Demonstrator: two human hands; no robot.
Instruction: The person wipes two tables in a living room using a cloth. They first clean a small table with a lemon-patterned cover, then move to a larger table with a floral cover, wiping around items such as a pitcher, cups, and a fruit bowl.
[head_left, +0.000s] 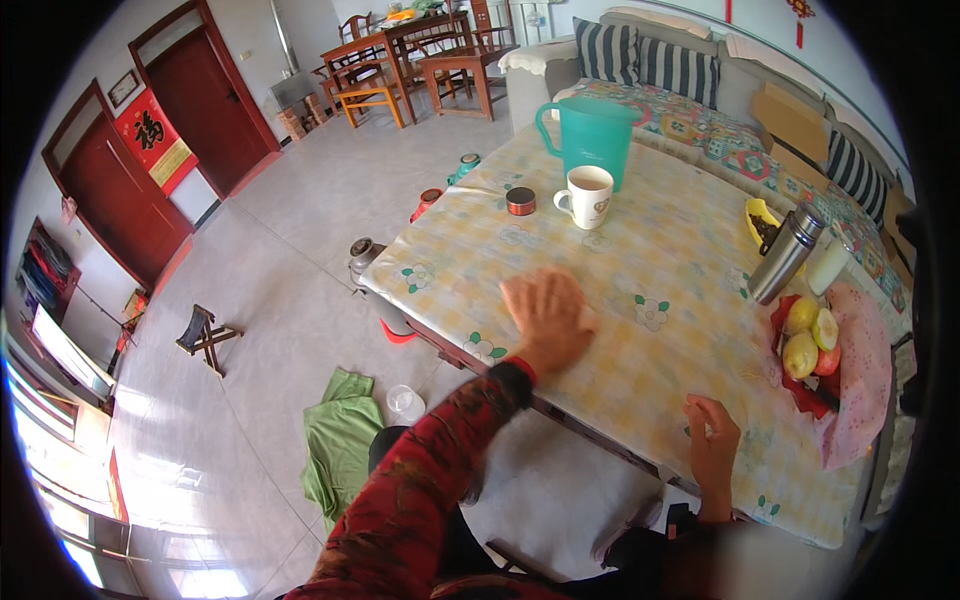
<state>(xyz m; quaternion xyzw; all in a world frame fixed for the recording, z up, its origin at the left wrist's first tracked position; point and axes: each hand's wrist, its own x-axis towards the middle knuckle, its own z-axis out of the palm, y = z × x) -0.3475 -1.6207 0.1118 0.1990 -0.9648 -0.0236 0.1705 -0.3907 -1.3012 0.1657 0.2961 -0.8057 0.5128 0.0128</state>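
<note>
My left hand (551, 319), blurred, lies palm down on a pinkish cloth (591, 318), whose edges show beside the fingers, on the table with a flowered, checked cover (465, 255). My right hand (714, 450) hovers at or just above the near table edge, fingers loosely curled and holding nothing. Beyond my left hand stand a white mug (589, 199) with a brownish drink, a teal plastic pitcher (598, 139) and a small red tin with a dark lid (520, 201). To the right are a steel thermos flask (786, 255) and fruit (801, 355) in a red bag.
A pink patterned cloth (859, 382) and a yellow dish (757, 217) lie at the table's right. Vacuum flasks (365, 253) stand on the floor along its left side. Green fabric (345, 435), a clear plastic container (405, 403) and a folding stool (204, 337) are on the floor. A sofa (555, 71) stands behind.
</note>
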